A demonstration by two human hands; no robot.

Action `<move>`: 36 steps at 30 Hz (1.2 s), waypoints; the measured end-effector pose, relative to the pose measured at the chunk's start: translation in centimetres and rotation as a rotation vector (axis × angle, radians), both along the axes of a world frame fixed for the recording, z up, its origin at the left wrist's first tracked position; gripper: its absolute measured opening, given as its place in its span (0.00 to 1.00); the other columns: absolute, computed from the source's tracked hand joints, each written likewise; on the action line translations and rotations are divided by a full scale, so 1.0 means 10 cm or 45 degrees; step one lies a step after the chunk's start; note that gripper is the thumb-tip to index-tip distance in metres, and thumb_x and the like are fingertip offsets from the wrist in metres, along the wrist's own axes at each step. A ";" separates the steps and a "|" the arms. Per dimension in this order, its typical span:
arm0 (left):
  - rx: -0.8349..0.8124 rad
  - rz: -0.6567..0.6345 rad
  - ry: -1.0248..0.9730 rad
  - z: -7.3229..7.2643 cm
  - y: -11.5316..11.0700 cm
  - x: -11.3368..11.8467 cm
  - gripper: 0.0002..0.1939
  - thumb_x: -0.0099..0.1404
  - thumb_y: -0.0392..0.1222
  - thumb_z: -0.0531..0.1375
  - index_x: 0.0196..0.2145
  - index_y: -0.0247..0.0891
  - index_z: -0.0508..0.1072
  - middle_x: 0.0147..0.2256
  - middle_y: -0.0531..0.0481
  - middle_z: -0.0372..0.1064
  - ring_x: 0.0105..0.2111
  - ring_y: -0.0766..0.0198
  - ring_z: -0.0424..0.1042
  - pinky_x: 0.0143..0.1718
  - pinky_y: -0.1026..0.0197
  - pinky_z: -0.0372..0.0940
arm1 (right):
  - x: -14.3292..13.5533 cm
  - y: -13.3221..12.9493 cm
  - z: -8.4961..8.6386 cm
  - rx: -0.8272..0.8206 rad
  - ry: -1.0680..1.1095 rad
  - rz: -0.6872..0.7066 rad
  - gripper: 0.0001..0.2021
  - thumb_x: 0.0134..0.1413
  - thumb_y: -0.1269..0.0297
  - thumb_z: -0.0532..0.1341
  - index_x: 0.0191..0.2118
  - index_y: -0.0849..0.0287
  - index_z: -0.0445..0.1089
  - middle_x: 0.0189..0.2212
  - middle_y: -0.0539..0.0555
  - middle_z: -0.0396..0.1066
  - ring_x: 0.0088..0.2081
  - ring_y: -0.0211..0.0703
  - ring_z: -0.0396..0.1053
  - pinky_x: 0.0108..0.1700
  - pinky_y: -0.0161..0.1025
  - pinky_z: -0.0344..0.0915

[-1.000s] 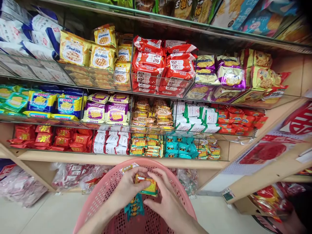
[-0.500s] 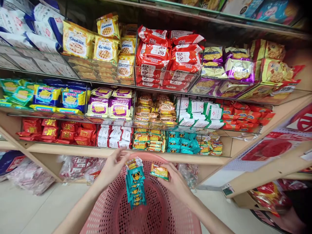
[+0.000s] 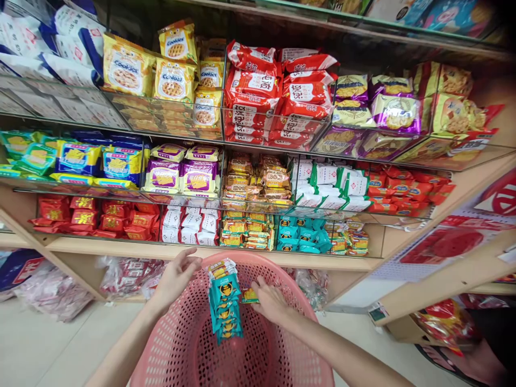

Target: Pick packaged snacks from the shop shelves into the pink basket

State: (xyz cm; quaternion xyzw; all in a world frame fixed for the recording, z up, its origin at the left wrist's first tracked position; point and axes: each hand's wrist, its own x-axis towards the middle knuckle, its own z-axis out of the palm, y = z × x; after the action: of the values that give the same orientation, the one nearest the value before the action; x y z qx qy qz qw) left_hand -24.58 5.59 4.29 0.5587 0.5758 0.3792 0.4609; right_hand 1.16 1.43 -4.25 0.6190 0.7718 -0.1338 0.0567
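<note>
My right hand (image 3: pixel 269 301) reaches inside the pink perforated basket (image 3: pixel 169 344) and grips a small yellow-and-green snack packet (image 3: pixel 250 295), partly hidden by the fingers. Just left of that packet, a row of teal snack packets (image 3: pixel 226 306) lies in the basket, with a pale yellow-and-white packet (image 3: pixel 221 267) at its far end. My left hand (image 3: pixel 177 277) hovers over the basket's left rim, fingers apart and holding nothing.
Glass-fronted shelves (image 3: pixel 258 204) stand ahead, filled with cookies, red packets and other wrapped snacks. Plastic-bagged goods (image 3: pixel 52 290) lie under the lowest shelf. At the lower right, a cardboard box (image 3: pixel 407 330) holds red-and-yellow packages.
My right hand has moved left and down into the basket with the yellow-and-green packet, close to the teal row. My left hand has drawn back to the left, away from the packets.
</note>
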 end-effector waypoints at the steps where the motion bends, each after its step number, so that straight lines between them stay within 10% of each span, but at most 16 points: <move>1: -0.003 -0.001 0.003 0.01 0.00 -0.01 0.38 0.53 0.61 0.57 0.54 0.34 0.60 0.44 0.39 0.72 0.43 0.54 0.73 0.40 0.54 0.68 | 0.00 0.03 -0.05 0.001 -0.004 0.009 0.17 0.50 0.63 0.59 0.48 0.56 0.63 0.48 0.58 0.61 0.41 0.50 0.71 0.40 0.44 0.66; 8: 0.027 -0.004 0.019 -0.02 0.08 -0.05 0.36 0.53 0.59 0.57 0.53 0.34 0.61 0.43 0.40 0.73 0.41 0.56 0.74 0.40 0.55 0.69 | -0.01 0.07 -0.17 -0.012 -0.003 0.046 0.18 0.49 0.64 0.60 0.48 0.56 0.62 0.49 0.58 0.60 0.39 0.50 0.73 0.39 0.42 0.67; 22: 0.273 -0.025 0.852 -0.59 0.41 -0.12 0.28 0.60 0.51 0.48 0.52 0.30 0.66 0.48 0.35 0.71 0.46 0.54 0.72 0.48 0.55 0.64 | -0.20 0.04 -0.03 -0.005 -0.167 0.051 0.21 0.49 0.80 0.51 0.50 0.62 0.66 0.52 0.64 0.63 0.45 0.53 0.71 0.43 0.46 0.70; 36: 0.203 -0.124 0.905 -0.58 0.35 -0.10 0.27 0.63 0.52 0.46 0.54 0.34 0.62 0.46 0.40 0.73 0.47 0.53 0.72 0.46 0.56 0.64 | -0.16 -0.03 -0.15 -0.077 -0.029 -0.076 0.22 0.48 0.68 0.61 0.51 0.64 0.65 0.50 0.64 0.64 0.43 0.56 0.72 0.44 0.48 0.69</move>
State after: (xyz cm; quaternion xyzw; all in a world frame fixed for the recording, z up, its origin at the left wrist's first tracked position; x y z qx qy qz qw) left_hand -25.59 9.08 -1.47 0.7165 0.6413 0.1829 0.2046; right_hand -0.47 1.14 -5.75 0.6413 0.7479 -0.1517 0.0800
